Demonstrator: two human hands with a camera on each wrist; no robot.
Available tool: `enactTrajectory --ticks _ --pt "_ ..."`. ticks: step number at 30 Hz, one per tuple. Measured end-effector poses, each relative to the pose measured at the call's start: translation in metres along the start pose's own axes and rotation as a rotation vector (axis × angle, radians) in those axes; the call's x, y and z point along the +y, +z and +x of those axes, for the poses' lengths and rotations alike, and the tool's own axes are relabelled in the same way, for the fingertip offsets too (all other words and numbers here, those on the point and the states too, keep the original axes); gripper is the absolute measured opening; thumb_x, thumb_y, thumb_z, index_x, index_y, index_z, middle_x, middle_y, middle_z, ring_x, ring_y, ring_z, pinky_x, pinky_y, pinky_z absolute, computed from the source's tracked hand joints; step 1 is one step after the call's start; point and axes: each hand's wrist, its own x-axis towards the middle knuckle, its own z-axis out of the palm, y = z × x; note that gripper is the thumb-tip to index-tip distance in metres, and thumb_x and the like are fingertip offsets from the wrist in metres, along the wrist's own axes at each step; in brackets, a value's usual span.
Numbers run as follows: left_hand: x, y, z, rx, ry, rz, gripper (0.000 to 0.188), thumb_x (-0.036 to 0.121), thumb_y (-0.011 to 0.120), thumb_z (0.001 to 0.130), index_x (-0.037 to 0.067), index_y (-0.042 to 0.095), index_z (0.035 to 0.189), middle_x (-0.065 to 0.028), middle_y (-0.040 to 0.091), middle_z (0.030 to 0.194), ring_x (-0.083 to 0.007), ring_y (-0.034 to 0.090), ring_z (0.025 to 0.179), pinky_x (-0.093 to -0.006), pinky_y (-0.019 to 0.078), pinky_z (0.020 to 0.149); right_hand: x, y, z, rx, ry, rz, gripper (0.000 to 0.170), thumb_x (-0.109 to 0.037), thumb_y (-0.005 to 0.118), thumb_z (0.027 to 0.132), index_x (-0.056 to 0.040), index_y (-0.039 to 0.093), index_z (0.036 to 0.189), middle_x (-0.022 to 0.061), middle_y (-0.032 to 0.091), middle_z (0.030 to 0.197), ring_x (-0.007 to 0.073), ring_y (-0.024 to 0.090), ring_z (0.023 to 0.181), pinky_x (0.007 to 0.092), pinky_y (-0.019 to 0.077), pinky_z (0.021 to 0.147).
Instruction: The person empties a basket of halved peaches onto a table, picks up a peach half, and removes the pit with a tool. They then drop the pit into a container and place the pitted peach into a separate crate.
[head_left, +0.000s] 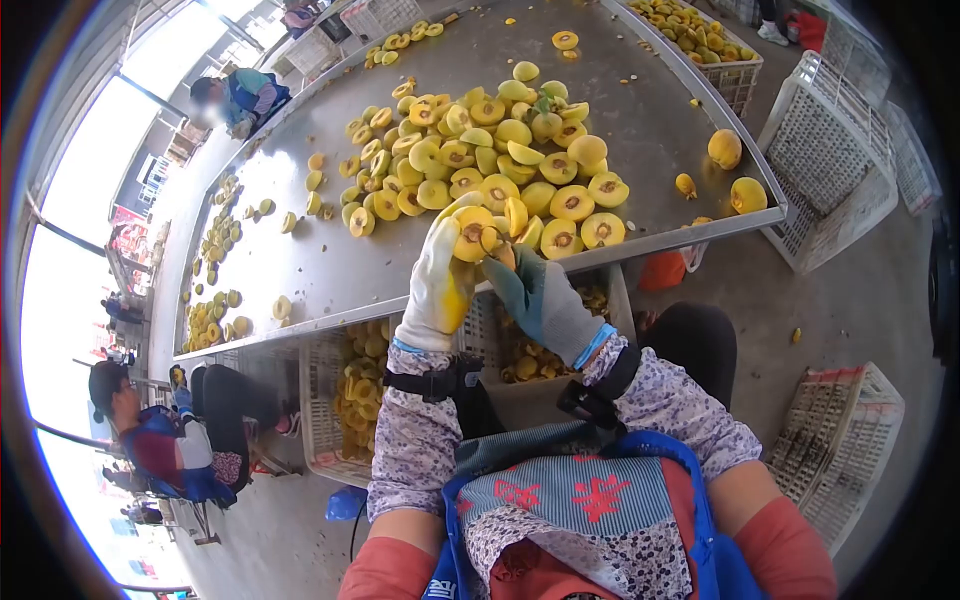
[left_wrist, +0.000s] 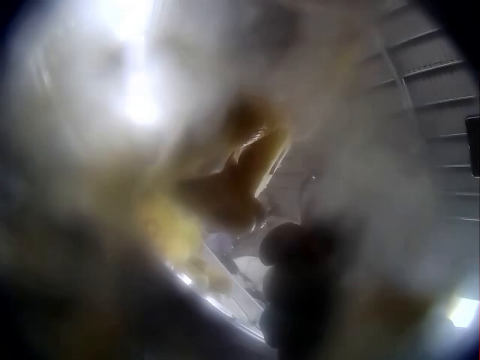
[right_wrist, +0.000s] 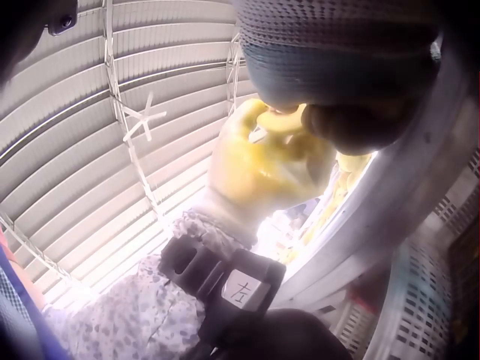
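Note:
In the head view the left hand (head_left: 437, 290), in a white glove stained yellow, grips a halved yellow fruit (head_left: 474, 234) with a brown centre. Close against it, the right hand (head_left: 545, 300), in a grey-green glove, has its fingers curled at the fruit's right side, pinching a small brownish piece (head_left: 503, 256) that I cannot make out clearly. Behind both hands a pile of halved fruit (head_left: 455, 155) lies on the metal table (head_left: 640, 150). The right wrist view shows the stained left glove (right_wrist: 262, 169) beside the right glove (right_wrist: 337, 67); the left wrist view is blurred.
Crates holding fruit (head_left: 318, 400) stand under the table's near edge. Whole fruits (head_left: 725, 149) lie at the table's right corner. Stacked crates (head_left: 830, 160) and another crate (head_left: 840, 450) stand at the right. A seated person (head_left: 165, 440) is at the left, another (head_left: 245, 100) at the far side.

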Motion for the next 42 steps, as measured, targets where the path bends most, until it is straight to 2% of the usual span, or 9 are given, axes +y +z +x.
enactTrajectory --ticks 2,6,10,17,25,29,31,37,42 --pt "0.034 0.007 0.004 0.132 -0.578 -1.141 0.036 -0.004 0.053 0.096 -0.007 0.049 0.132 -0.0178 0.066 0.118 -0.0246 0.067 0.103 -0.0289 0.0555 0.087 -0.001 0.002 0.002 0.046 0.062 0.135 0.028 -0.026 0.056 0.102 0.0013 0.061 0.105 0.0165 0.068 0.079 0.0156 0.062 0.069 0.0355 0.0489 0.062" --pt "-0.001 0.028 -0.009 0.141 0.087 0.021 0.041 -0.003 0.061 0.092 -0.005 0.050 0.131 -0.0175 0.066 0.116 -0.0208 0.068 0.098 -0.0271 0.0555 0.084 0.003 0.002 0.000 0.037 0.012 0.100 0.031 -0.029 0.055 0.102 0.0014 0.061 0.105 0.0134 0.066 0.077 0.0133 0.059 0.068 0.0340 0.0489 0.061" --pt "0.024 0.031 -0.012 0.129 -0.101 -0.152 0.035 0.009 0.045 0.102 -0.005 0.050 0.134 -0.0182 0.062 0.124 -0.0236 0.065 0.107 -0.0328 0.0533 0.093 0.006 0.007 -0.003 -0.010 0.148 0.108 0.033 -0.035 0.052 0.101 -0.0048 0.058 0.114 0.0235 0.064 0.088 0.0436 0.062 0.078 0.0477 0.0496 0.063" --pt "0.033 0.038 -0.013 0.189 -0.268 -0.463 0.045 0.026 0.041 0.104 -0.004 0.047 0.137 -0.0173 0.061 0.127 -0.0240 0.061 0.113 -0.0345 0.0490 0.098 0.000 0.001 -0.004 -0.019 0.055 0.164 0.036 -0.035 0.051 0.102 -0.0016 0.057 0.114 0.0258 0.065 0.090 0.0438 0.065 0.082 0.0473 0.0503 0.064" --pt "0.041 0.037 -0.017 0.146 -0.158 -0.399 0.056 0.037 0.035 0.105 -0.002 0.040 0.143 -0.0188 0.053 0.138 -0.0248 0.053 0.124 -0.0366 0.0444 0.103 -0.012 0.010 -0.014 -0.094 0.368 0.719 0.039 -0.036 0.050 0.105 0.0006 0.063 0.107 0.0024 0.064 0.079 0.0101 0.059 0.075 0.0288 0.0493 0.066" --pt "0.036 0.019 -0.016 0.054 -0.352 -0.902 0.055 0.037 0.038 0.104 -0.003 0.040 0.143 -0.0197 0.052 0.138 -0.0271 0.055 0.123 -0.0394 0.0453 0.104 -0.001 0.010 -0.011 -0.076 0.236 0.700 0.041 -0.037 0.051 0.104 0.0010 0.064 0.107 -0.0018 0.062 0.080 0.0063 0.055 0.076 0.0256 0.0473 0.066" --pt "0.031 0.016 -0.014 0.056 -0.464 -1.307 0.050 0.034 0.044 0.102 -0.003 0.048 0.136 -0.0207 0.058 0.129 -0.0263 0.061 0.113 -0.0379 0.0509 0.097 0.014 0.007 -0.012 -0.148 0.034 0.096 0.022 -0.020 0.054 0.101 -0.0007 0.063 0.107 0.0242 0.066 0.098 0.0351 0.067 0.076 0.0381 0.0509 0.064" --pt "0.007 0.040 -0.010 0.322 -0.614 -0.831 0.025 0.028 0.060 0.100 0.006 0.069 0.106 0.0035 0.064 0.090 -0.0037 0.056 0.079 -0.0222 0.0469 0.067 0.045 0.021 -0.025 -0.184 0.409 0.934 0.041 -0.031 0.047 0.106 -0.0003 0.059 0.129 0.0065 0.066 0.118 0.0119 0.060 0.101 0.0287 0.0498 0.090" --pt "0.005 0.052 -0.018 0.350 -0.425 -0.946 0.026 0.026 0.053 0.102 0.003 0.064 0.095 -0.0008 0.064 0.079 -0.0060 0.055 0.064 -0.0235 0.0461 0.061 -0.006 -0.010 -0.019 -0.416 0.724 0.695 0.040 -0.061 0.052 0.096 -0.0244 0.052 0.079 -0.0111 0.036 0.049 0.0039 0.030 0.033 0.0218 0.0226 0.030"
